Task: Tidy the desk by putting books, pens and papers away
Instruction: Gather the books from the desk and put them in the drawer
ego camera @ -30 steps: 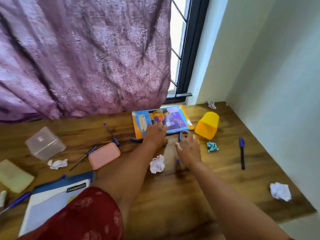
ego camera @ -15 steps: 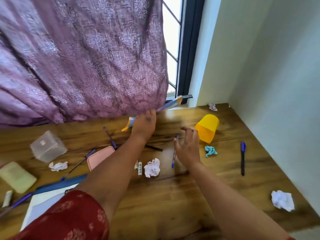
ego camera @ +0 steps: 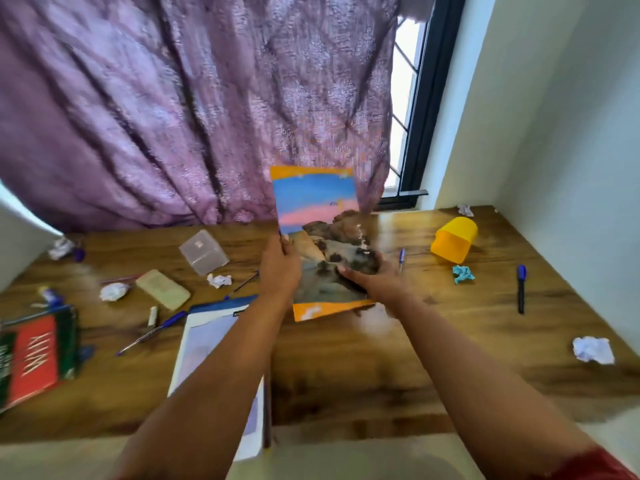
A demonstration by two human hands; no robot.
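Observation:
A thin orange-edged picture book (ego camera: 313, 209) stands upright in the air over the middle of the wooden desk (ego camera: 381, 368). My left hand (ego camera: 278, 268) grips its left edge and my right hand (ego camera: 372, 280) holds its lower right part. A blue-and-white notebook (ego camera: 207, 344) lies under my left forearm. At the left edge lies a red and green book (ego camera: 38, 355). Pens are scattered: a blue one (ego camera: 152, 332) left of the notebook, one (ego camera: 401, 259) right of my right hand, a dark marker (ego camera: 521, 289) at the right.
Crumpled paper balls lie about: white ones (ego camera: 593, 349), (ego camera: 113, 291), (ego camera: 219, 280) and a teal one (ego camera: 463, 273). A yellow cup (ego camera: 453, 239) lies tipped at the back right. A clear plastic box (ego camera: 203, 251) and a pale case (ego camera: 162, 289) sit at the left. A purple curtain (ego camera: 173, 109) hangs behind.
The picture book has come up off the desk and now stands upright between both hands. My right hand moved from the desk onto the book. The view shifted left and back.

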